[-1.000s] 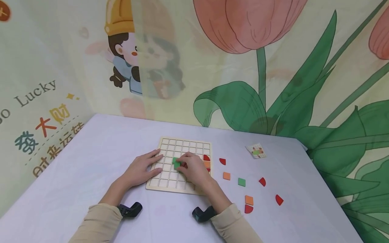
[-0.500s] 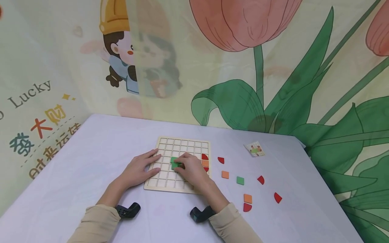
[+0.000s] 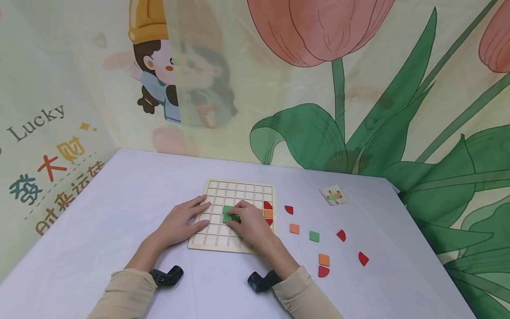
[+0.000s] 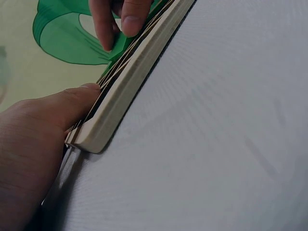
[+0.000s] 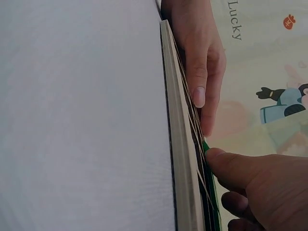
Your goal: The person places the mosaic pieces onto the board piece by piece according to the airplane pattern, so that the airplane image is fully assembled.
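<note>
Right hand (image 3: 249, 223) pinches a green square tile (image 3: 227, 214), pressing it onto the wooden grid board (image 3: 239, 189) mid-grid; looks tilted, not seated, though the view is poor. Left hand (image 3: 181, 223) lies flat, fingers straight on the board's left edge. Loose red and orange tiles (image 3: 294, 228) lie on the worktop (image 3: 119, 199) right of the board.

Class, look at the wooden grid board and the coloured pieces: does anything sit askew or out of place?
Yes. The green square under the right hand lies tilted across the grid board lines, not flat in one cell. Nothing looks spilled or damaged. The left hand rests flat on the board's edge.
</note>
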Demonstrator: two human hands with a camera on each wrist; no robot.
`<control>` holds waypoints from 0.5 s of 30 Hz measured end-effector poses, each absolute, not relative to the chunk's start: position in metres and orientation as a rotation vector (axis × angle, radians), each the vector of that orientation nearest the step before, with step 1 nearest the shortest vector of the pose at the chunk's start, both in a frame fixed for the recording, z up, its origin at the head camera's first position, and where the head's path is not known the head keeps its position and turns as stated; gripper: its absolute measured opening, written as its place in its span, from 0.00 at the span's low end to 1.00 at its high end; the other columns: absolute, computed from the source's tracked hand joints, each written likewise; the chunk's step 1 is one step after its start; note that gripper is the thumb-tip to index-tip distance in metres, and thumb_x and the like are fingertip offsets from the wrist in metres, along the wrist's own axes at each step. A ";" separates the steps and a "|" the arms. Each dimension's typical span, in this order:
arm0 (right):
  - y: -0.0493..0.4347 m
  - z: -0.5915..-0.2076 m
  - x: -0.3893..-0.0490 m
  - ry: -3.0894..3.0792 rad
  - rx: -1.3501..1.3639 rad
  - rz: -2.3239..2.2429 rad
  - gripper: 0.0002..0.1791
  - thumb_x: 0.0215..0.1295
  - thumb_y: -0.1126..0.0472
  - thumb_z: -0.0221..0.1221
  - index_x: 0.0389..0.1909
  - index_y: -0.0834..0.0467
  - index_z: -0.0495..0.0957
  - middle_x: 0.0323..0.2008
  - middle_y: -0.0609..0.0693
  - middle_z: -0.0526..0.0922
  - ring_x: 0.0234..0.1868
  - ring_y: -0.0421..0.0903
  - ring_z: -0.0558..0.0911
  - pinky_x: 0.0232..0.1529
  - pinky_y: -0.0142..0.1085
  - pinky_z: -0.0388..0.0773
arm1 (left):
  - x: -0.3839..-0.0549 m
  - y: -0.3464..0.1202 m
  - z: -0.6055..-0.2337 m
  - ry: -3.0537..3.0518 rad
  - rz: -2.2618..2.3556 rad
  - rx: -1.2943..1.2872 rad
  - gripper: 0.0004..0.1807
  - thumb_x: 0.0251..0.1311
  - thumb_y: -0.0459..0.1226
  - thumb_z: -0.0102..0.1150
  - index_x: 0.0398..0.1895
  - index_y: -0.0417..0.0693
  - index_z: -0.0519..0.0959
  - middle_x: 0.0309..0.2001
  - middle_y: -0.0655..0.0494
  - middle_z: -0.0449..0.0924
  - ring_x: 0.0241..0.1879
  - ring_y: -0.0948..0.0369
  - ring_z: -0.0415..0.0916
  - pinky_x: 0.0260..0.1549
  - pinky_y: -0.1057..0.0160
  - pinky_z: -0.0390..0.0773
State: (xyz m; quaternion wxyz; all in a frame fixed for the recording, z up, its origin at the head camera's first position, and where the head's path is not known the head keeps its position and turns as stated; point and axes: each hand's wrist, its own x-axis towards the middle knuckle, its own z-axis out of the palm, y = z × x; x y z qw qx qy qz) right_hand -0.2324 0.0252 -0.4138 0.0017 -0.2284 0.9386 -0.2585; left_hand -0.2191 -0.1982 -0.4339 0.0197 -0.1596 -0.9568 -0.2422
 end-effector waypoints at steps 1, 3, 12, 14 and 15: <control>0.025 -0.414 -0.232 2.948 -0.719 -0.806 0.17 0.57 0.53 0.67 0.48 0.50 0.84 0.43 0.42 0.79 0.40 0.37 0.78 0.41 0.23 0.77 | -0.219 -0.198 -0.434 -2.967 -0.752 -0.496 0.32 0.61 0.53 0.56 0.66 0.51 0.69 0.72 0.50 0.59 0.69 0.43 0.59 0.63 0.37 0.61; 0.025 -0.414 -0.232 2.952 -0.725 -0.797 0.17 0.57 0.53 0.67 0.48 0.50 0.84 0.43 0.42 0.79 0.40 0.37 0.78 0.41 0.24 0.77 | -0.219 -0.198 -0.434 -2.963 -0.753 -0.500 0.32 0.61 0.52 0.56 0.66 0.51 0.69 0.72 0.50 0.59 0.69 0.43 0.59 0.63 0.37 0.61; 0.025 -0.415 -0.233 3.006 -0.786 -0.680 0.17 0.57 0.50 0.66 0.48 0.48 0.84 0.43 0.41 0.80 0.43 0.37 0.79 0.45 0.27 0.78 | -0.220 -0.199 -0.435 -2.948 -0.755 -0.517 0.31 0.61 0.52 0.57 0.66 0.50 0.70 0.72 0.50 0.60 0.68 0.44 0.60 0.63 0.38 0.62; 0.025 -0.415 -0.233 3.018 -0.795 -0.654 0.17 0.58 0.50 0.66 0.48 0.48 0.84 0.44 0.41 0.80 0.44 0.38 0.80 0.46 0.28 0.78 | -0.220 -0.199 -0.436 -2.948 -0.752 -0.517 0.31 0.61 0.52 0.57 0.66 0.50 0.70 0.72 0.50 0.60 0.68 0.44 0.60 0.63 0.38 0.62; 0.025 -0.415 -0.232 3.022 -0.799 -0.642 0.17 0.58 0.50 0.66 0.48 0.47 0.84 0.44 0.41 0.80 0.44 0.38 0.80 0.46 0.28 0.79 | -0.220 -0.199 -0.436 -2.949 -0.750 -0.517 0.31 0.61 0.52 0.57 0.66 0.50 0.70 0.72 0.50 0.60 0.68 0.44 0.60 0.63 0.38 0.62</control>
